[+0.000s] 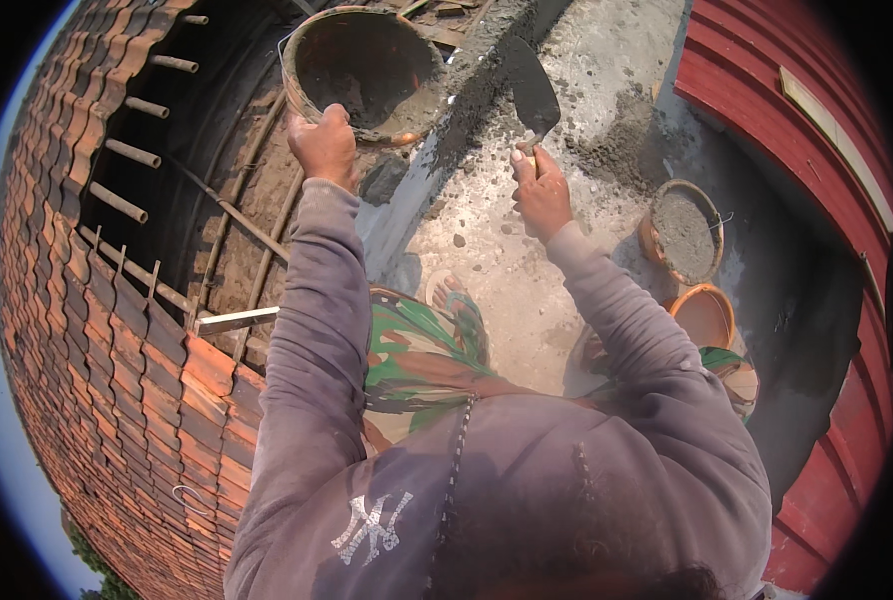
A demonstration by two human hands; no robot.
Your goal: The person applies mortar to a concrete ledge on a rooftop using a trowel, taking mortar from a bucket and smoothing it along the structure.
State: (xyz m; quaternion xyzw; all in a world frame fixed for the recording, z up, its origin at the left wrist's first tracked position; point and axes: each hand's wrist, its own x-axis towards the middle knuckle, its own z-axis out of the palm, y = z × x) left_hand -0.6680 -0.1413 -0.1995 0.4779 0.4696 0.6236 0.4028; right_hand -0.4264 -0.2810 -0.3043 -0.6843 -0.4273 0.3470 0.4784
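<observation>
My left hand (324, 143) grips the near-left rim of a round bucket (367, 75), whose dark inside is smeared with mortar, at the edge of a long cement-coated ledge (497, 45). My right hand (539, 195) is closed on the handle of a trowel (534, 92), its dark, mortar-covered blade pointing away from me over the pale, spattered concrete surface (502, 300). Right of that hand, a wet mortar heap (617, 150) lies beside a bucket of grey mortar (682, 230). An orange bucket (702, 315) stands nearer me, partly behind my right arm.
Orange roof tiles (87, 370) curve along the left, with an open stretch of bamboo poles (237, 200) and rafter ends beside them. A white strip (232, 322) lies by my left forearm. Red metal roofing (787, 110) borders the right, with a dark shadowed band beside it.
</observation>
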